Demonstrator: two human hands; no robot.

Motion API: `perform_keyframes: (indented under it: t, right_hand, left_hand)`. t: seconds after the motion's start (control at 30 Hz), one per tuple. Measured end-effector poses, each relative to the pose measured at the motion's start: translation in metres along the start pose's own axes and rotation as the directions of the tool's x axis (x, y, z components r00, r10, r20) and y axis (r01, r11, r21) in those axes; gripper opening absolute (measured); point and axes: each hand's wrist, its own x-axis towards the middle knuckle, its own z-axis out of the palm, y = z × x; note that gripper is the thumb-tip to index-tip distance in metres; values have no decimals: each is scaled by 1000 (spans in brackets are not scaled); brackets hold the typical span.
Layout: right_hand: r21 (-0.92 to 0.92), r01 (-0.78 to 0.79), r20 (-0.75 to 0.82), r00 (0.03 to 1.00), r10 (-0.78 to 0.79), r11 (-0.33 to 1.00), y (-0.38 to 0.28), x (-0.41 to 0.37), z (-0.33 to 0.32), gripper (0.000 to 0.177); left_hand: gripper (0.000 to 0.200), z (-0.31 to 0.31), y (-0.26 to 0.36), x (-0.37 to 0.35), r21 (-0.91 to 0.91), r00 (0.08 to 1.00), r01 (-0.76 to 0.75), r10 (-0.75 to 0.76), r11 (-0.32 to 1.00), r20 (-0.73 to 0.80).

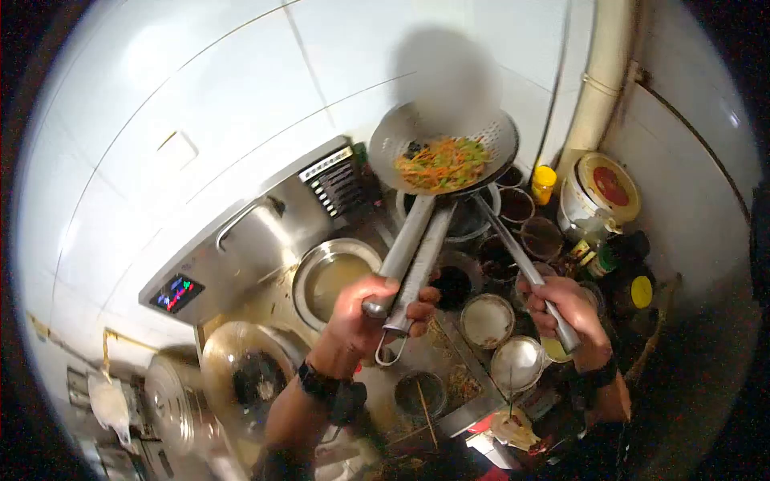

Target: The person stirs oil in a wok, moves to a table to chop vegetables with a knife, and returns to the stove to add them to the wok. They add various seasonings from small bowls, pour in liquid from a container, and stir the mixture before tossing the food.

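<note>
My left hand (369,309) is wrapped round two metal handles side by side, one thick and one with a wire loop at its end. They run up to a perforated metal strainer (504,144), raised above the counter. Shredded vegetables (445,164), orange and green with some dark bits, lie in it. A grey blurred patch covers its far side. My right hand (565,309) grips a long metal handle (513,244) that slants up to the strainer's underside; its head is hidden there.
A steel pot of cloudy liquid (333,280) sits left, beside a large pan (245,369). Several seasoning containers (488,321) stand right of centre. A yellow-lidded jar (544,184) and a white lidded bucket (597,196) are at the back right. A tap (228,232) projects from the steel back panel.
</note>
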Motion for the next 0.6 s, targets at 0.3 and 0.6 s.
perform_keyframes:
  t: [0.3,0.6]
  right_hand:
    - [-48,-225,269,935,230,973,62,-24,71,33]
    - [-332,-264,701,573,424,906,248,68,88,36]
  left_hand:
    - [20,-1,-29,-8,45,953,-297,299,954,-56]
    - [16,-73,-48,5,-29,979,-66,59,997,-193]
